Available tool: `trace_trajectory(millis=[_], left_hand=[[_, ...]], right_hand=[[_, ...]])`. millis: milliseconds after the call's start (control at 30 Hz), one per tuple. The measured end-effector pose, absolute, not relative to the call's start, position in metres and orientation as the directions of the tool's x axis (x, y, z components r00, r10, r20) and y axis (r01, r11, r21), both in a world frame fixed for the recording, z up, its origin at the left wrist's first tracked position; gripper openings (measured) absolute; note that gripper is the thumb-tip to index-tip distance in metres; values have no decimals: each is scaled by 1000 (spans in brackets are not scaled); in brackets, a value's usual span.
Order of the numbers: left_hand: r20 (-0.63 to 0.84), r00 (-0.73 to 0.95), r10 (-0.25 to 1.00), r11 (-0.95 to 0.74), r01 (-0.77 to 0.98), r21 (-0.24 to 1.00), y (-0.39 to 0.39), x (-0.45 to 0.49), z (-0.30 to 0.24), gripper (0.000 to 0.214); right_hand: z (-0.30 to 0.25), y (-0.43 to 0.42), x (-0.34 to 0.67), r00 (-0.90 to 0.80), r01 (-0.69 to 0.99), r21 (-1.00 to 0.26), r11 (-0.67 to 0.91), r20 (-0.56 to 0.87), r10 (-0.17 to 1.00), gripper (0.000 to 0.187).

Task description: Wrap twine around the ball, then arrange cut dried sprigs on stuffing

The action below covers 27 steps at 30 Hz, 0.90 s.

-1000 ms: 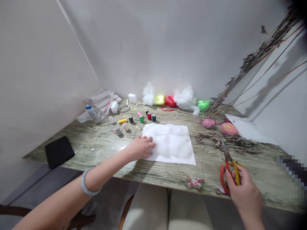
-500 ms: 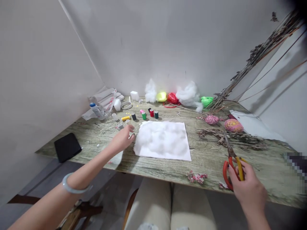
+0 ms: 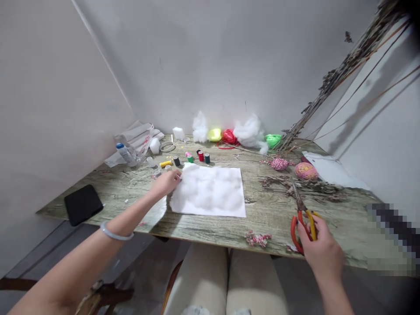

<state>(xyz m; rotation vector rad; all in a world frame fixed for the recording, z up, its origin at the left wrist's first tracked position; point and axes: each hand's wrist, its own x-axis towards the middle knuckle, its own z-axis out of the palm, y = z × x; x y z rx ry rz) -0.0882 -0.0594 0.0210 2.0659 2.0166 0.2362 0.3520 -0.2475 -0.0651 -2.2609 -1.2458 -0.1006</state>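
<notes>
My left hand [image 3: 166,183] is at the upper left edge of a white sheet of paper [image 3: 236,209], its fingers pinched on that edge. A thin, fluffy layer of white cotton stuffing [image 3: 210,188] covers most of the sheet. In my right hand [image 3: 323,247] is a pair of scissors [image 3: 300,204] with one red and one yellow handle. Its blades point away from me, above a bunch of dried flower stems [image 3: 328,189]. Several thread spools [image 3: 201,156] stand just beyond the paper, and a yellow one [image 3: 166,163] lies on its side.
Along the wall are cotton tufts [image 3: 251,131] and yellow, red [image 3: 230,137] and green [image 3: 273,141] bundles. Two yarn balls [image 3: 306,170] sit at right. A blue-capped bottle [image 3: 125,153] and black tablet-like object [image 3: 83,204] are left. Pink flowers [image 3: 258,239] lie by the front edge.
My left hand has reached the paper's edge and its fingers have closed there. My right hand still holds the scissors. The whole view has shifted slightly.
</notes>
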Motion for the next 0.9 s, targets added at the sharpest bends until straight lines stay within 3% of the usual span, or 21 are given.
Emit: trace_trajectory(millis=[133, 233, 300, 400, 500, 700, 900], left_hand=[[128, 153, 980, -124, 970, -211, -63, -100, 38, 27], [235, 361, 902, -238, 872, -428, -65, -83, 47, 33], [268, 477, 837, -332, 832, -444, -66, -52, 52, 37], [268, 639, 721, -542, 761, -355, -66, 20, 55, 35], [170, 740, 651, -694, 671, -260, -62, 100, 51, 27], [94, 833, 546, -805, 552, -216, -57, 192, 29, 26], [141, 860, 490, -827, 510, -237, -65, 211, 9, 27]], right_hand=[[-65, -248, 351, 555, 810, -429, -401, 336, 761, 49], [-64, -247, 349, 552, 810, -439, -388, 348, 758, 49], [-63, -247, 348, 555, 804, -457, -379, 351, 754, 49], [-61, -245, 347, 587, 775, -507, -377, 357, 726, 49], [-59, -244, 350, 657, 695, -615, -373, 331, 678, 47], [-59, -247, 360, 790, 460, -863, -207, 292, 540, 44], [-62, -248, 363, 799, 424, -893, -152, 289, 528, 49]])
